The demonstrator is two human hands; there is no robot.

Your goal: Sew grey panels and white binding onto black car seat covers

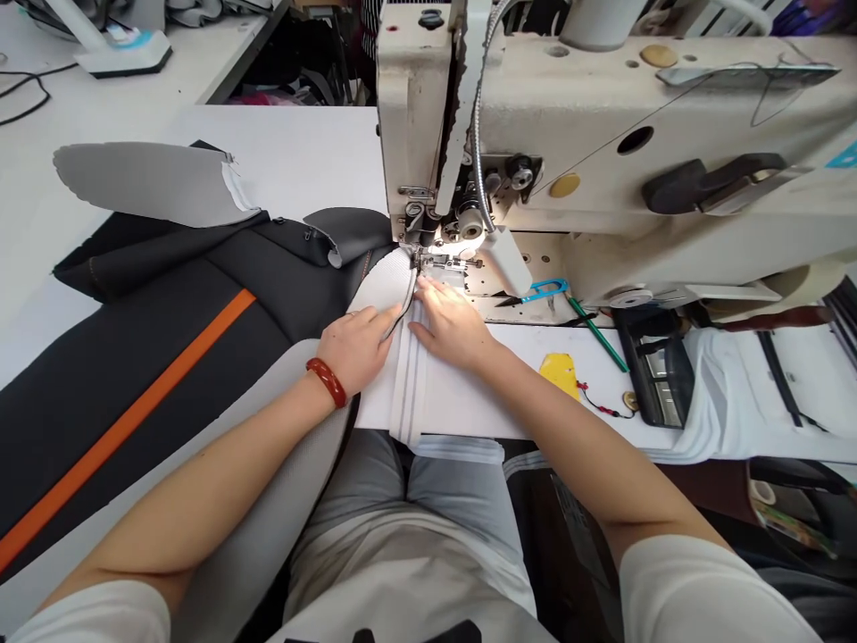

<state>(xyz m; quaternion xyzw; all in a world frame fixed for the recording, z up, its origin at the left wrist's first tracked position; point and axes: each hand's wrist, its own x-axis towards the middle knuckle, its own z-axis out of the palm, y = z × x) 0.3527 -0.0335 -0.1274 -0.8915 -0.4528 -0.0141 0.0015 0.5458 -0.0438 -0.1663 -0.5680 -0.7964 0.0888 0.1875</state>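
Note:
A large padded fabric piece point(167, 330), black and grey with an orange stripe, spreads across the left of the table. Its pale-backed edge runs under the needle area of a sewing machine point(415, 170). My left hand point(356, 348), with a red bracelet point(327, 382) on the wrist, grips that edge, its fingertips on top and its thumb hidden. Close to the presser foot point(418, 261), my right hand point(450, 323) lies flat, fingers stretched and thumb apart, touching the fabric edge and a white strip with grey lines point(408, 393). The strip hangs over the table's front edge.
Right of the needle lie blue thread snips point(547, 288), a green pen point(606, 344), a yellow scrap point(561, 371) and a dark tray point(653, 366). More white strip point(719, 393) is heaped at the right. A white lamp base point(127, 54) stands at the far left.

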